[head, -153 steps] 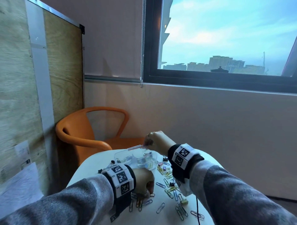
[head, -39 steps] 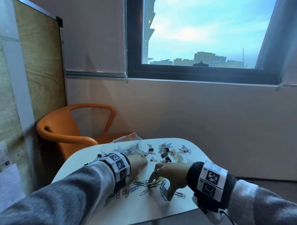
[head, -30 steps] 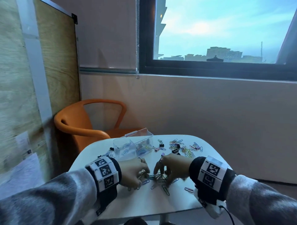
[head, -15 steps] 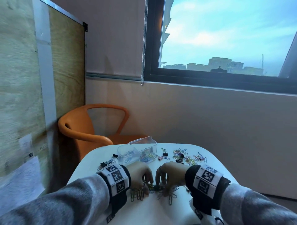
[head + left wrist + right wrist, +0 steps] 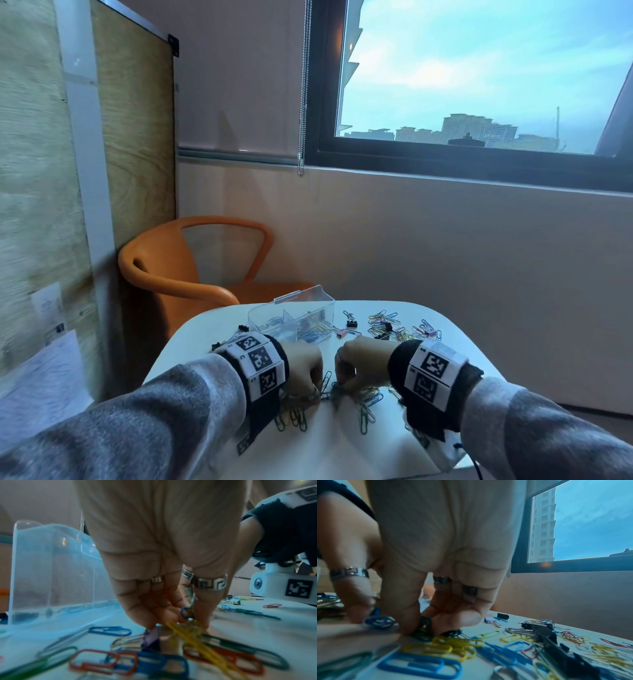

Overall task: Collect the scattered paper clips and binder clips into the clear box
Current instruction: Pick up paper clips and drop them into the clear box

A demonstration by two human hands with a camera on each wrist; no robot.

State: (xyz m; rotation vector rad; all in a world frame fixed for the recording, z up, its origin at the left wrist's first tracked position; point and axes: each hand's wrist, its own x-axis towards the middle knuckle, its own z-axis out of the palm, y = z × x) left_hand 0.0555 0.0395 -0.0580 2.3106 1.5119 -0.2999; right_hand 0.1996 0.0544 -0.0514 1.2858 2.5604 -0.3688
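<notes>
Paper clips (image 5: 366,413) lie in a loose pile on the white table (image 5: 342,448), right under both hands at the near-centre. Left hand (image 5: 303,368) has fingers curled down, pinching a blue clip (image 5: 184,613) w/ a few more bunched at the fingertips. Right hand (image 5: 363,363) sits just beside it, almost touching, fingers and thumb curled round a dark green clip (image 5: 424,623). More clips spread toward me from the grip: blue, yellow, red, green, too tangled to count. One purple binder clip (image 5: 150,641) rests just in front of the left fingertips.

Clear box (image 5: 291,317) stands beyond the left hand, lid tipped up at the back, 1 divider showing, so 2 compartments, w/ coloured clips already inside; can't tell how many. Right of the box, beyond the right hand, is a second scatter (image 5: 387,325) of clips, w/ at least 2 black binder clips (image 5: 351,323) and 2 pink ones (image 5: 342,333) in it.

Open tabletop shows between hands and box, also along the near edge. Table's rounded far edge is close behind the box. An orange chair (image 5: 178,270) stands past the far-left corner, well apart from the hands.
</notes>
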